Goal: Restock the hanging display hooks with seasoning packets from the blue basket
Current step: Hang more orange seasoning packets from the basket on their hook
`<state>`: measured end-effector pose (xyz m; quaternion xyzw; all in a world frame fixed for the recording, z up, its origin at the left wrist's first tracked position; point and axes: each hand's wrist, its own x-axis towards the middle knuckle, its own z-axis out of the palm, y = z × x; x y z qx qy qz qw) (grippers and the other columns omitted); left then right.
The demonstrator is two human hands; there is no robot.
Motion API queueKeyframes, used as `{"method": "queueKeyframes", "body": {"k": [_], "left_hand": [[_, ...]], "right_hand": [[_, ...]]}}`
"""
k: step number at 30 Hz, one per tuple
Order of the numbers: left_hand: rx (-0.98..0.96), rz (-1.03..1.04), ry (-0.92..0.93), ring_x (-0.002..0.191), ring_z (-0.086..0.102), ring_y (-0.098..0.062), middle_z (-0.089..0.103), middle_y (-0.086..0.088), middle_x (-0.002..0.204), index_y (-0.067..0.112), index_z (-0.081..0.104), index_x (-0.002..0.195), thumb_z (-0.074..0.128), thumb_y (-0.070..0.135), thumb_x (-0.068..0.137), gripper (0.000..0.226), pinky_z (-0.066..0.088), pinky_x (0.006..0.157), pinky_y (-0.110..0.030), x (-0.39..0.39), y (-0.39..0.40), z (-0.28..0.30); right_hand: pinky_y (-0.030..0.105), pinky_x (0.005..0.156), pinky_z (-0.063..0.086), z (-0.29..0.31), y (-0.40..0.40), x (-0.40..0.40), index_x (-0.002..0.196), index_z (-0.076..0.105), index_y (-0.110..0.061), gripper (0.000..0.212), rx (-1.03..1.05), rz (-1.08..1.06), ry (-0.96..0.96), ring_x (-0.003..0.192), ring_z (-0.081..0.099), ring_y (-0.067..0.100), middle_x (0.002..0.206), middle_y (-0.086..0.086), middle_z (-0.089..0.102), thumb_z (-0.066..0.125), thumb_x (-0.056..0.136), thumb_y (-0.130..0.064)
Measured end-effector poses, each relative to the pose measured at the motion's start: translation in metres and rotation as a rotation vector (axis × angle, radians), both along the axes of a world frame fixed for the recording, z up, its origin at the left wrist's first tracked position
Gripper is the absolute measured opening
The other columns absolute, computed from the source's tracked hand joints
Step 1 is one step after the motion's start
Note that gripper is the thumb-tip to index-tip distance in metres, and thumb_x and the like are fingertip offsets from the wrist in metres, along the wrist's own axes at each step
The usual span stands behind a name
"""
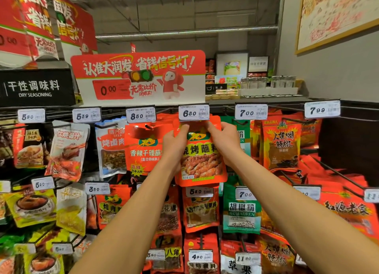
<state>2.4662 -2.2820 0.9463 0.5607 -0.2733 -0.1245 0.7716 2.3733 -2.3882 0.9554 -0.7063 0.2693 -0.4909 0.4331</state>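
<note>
Both arms extend forward and upward to the top row of the hanging display. The left hand (pixel 175 139) and the right hand (pixel 222 138) hold one red seasoning packet (pixel 202 158) between them, at its upper corners. The left fingers (pixel 184 128) curl round the packet's upper left edge; the right fingers (pixel 212 127) pinch its upper right edge, with the thumb lying across the front face. Both hands are therefore closed on the packet.

The packet hangs upright, front face toward the camera, showing a green logo and a picture of grilled meat. Its top edge sits directly beneath the price tag reading 6.80 (pixel 193 112), which is clipped to the outer end of a display hook. The hook itself is hidden behind the tag and the packet, so it cannot be told whether the packet's hole is on the hook. More red packets of the same kind hang just behind it.

To the left, touching the left hand's side, hangs a red dipping-powder packet (pixel 143 148) under the tag reading 8.50 (pixel 140 114). To the right, partly hidden by the right forearm, hangs a green pepper packet (pixel 242 134) under the tag reading 7.00 (pixel 251 112). Lower rows carry further packets and tags.

A red and white promotional sign (pixel 139 76) stands on the top shelf above the hooks. A black board marked DRY SEASONING (pixel 34 88) is at the left.

The blue basket is not in view.
</note>
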Motion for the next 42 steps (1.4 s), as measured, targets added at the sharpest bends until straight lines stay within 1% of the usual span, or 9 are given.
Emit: {"method": "queueKeyframes", "body": {"k": [4, 9, 12, 17, 27, 29, 32, 38, 42], "left_hand": [[0.063, 0.091, -0.019, 0.092, 0.073, -0.026, 0.076, -0.007, 0.099, 0.017, 0.068, 0.098, 0.066, 0.045, 0.095, 0.028, 0.061, 0.081, -0.044, 0.006, -0.001, 0.006], [0.09, 0.102, -0.025, 0.079, 0.075, -0.021, 0.076, 0.001, 0.08, 0.018, 0.069, 0.088, 0.068, 0.038, 0.093, 0.022, 0.055, 0.054, -0.027, 0.004, 0.002, 0.005], [0.106, 0.088, -0.017, 0.088, 0.075, -0.031, 0.078, -0.009, 0.087, 0.017, 0.071, 0.084, 0.068, 0.035, 0.093, 0.02, 0.061, 0.073, -0.044, 0.002, 0.003, -0.003], [0.099, 0.162, -0.049, 0.091, 0.074, -0.036, 0.077, -0.013, 0.09, 0.015, 0.071, 0.086, 0.066, 0.042, 0.09, 0.028, 0.059, 0.08, -0.052, -0.001, -0.001, -0.001], [0.108, 0.219, -0.003, 0.083, 0.075, -0.03, 0.077, -0.001, 0.079, 0.018, 0.071, 0.076, 0.073, 0.044, 0.079, 0.026, 0.061, 0.078, -0.05, 0.005, -0.005, 0.007], [0.143, 0.221, 0.034, 0.082, 0.075, -0.032, 0.077, -0.005, 0.08, 0.017, 0.069, 0.075, 0.074, 0.043, 0.082, 0.027, 0.061, 0.078, -0.051, 0.007, -0.005, 0.005], [0.228, 0.259, -0.063, 0.081, 0.073, -0.032, 0.075, -0.01, 0.082, 0.013, 0.067, 0.077, 0.069, 0.047, 0.088, 0.035, 0.058, 0.073, -0.046, 0.007, -0.005, 0.003], [0.323, 0.317, -0.416, 0.105, 0.066, -0.027, 0.072, -0.003, 0.11, 0.015, 0.066, 0.114, 0.064, 0.04, 0.094, 0.032, 0.051, 0.09, -0.039, -0.013, 0.017, -0.032], [0.467, 0.31, -0.692, 0.148, 0.029, -0.028, 0.032, -0.013, 0.159, 0.01, 0.018, 0.16, 0.06, 0.027, 0.099, 0.076, 0.023, 0.118, -0.033, -0.026, 0.025, -0.07]], "right_hand": [[0.042, 0.062, 0.048, 0.004, 0.002, 0.003, 0.068, 0.062, -0.016, 0.049, -0.063, -0.055, 0.02, 0.07, 0.066, 0.026, 0.072, 0.007, 0.071, 0.067, 0.086, -0.061], [0.039, 0.058, 0.04, -0.001, 0.003, 0.002, 0.063, 0.057, -0.019, 0.041, -0.06, -0.078, -0.008, 0.06, 0.056, 0.022, 0.064, 0.005, 0.064, 0.067, 0.087, -0.051], [0.046, 0.064, 0.048, -0.005, 0.005, 0.001, 0.062, 0.058, -0.02, 0.035, -0.046, -0.062, -0.004, 0.067, 0.062, 0.028, 0.068, 0.007, 0.068, 0.067, 0.086, -0.043], [0.04, 0.06, 0.042, -0.004, 0.003, 0.0, 0.064, 0.057, -0.02, 0.039, -0.045, -0.068, -0.01, 0.063, 0.057, 0.02, 0.07, 0.01, 0.067, 0.066, 0.087, -0.05], [0.045, 0.062, 0.049, -0.002, 0.003, 0.007, 0.071, 0.065, -0.004, 0.05, 0.023, -0.048, -0.024, 0.068, 0.065, 0.03, 0.069, 0.008, 0.07, 0.06, 0.081, -0.053], [0.042, 0.059, 0.041, -0.003, -0.001, 0.009, 0.063, 0.058, -0.013, 0.04, 0.05, -0.034, 0.0, 0.059, 0.054, 0.028, 0.061, 0.004, 0.06, 0.059, 0.081, -0.048], [0.041, 0.066, 0.045, -0.003, -0.007, 0.01, 0.078, 0.056, -0.023, 0.029, 0.066, -0.027, 0.064, 0.077, 0.059, 0.023, 0.08, 0.002, 0.062, 0.059, 0.086, -0.051], [0.037, 0.071, 0.05, -0.036, -0.001, -0.013, 0.082, 0.066, -0.021, 0.029, -0.028, 0.089, 0.14, 0.078, 0.068, 0.018, 0.082, -0.003, 0.072, 0.061, 0.092, -0.048], [0.033, 0.072, 0.051, -0.064, -0.002, -0.025, 0.093, 0.067, -0.021, 0.018, -0.147, 0.079, 0.23, 0.081, 0.067, 0.014, 0.088, -0.005, 0.072, 0.062, 0.095, -0.039]]}}
